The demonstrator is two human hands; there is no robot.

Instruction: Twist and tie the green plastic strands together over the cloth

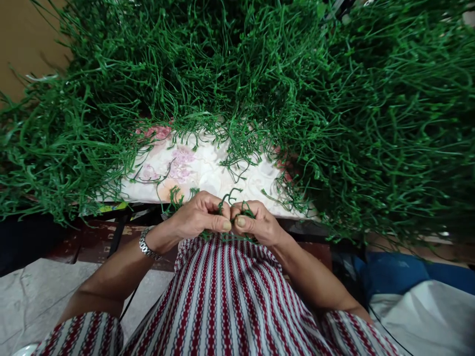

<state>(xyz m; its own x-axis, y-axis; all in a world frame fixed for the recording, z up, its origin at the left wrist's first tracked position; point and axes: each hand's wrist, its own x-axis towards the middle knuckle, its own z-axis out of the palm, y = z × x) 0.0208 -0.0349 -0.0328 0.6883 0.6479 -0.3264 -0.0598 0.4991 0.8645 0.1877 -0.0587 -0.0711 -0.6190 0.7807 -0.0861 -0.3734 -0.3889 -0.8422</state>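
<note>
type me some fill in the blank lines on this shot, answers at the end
The metal watch is on the ____ wrist.
The left hand and right hand pinch strands coloured ____.
The pale cloth is printed with ____.
The shirt has red and white ____.

left; green; flowers; stripes

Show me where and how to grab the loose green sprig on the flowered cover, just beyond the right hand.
Pinch the sprig by its left end, with fingertips coming from the left and above. That end lies bare on the flowered cover, while the right end runs into the green pile, where a grip would likely catch neighbouring strands.
</note>
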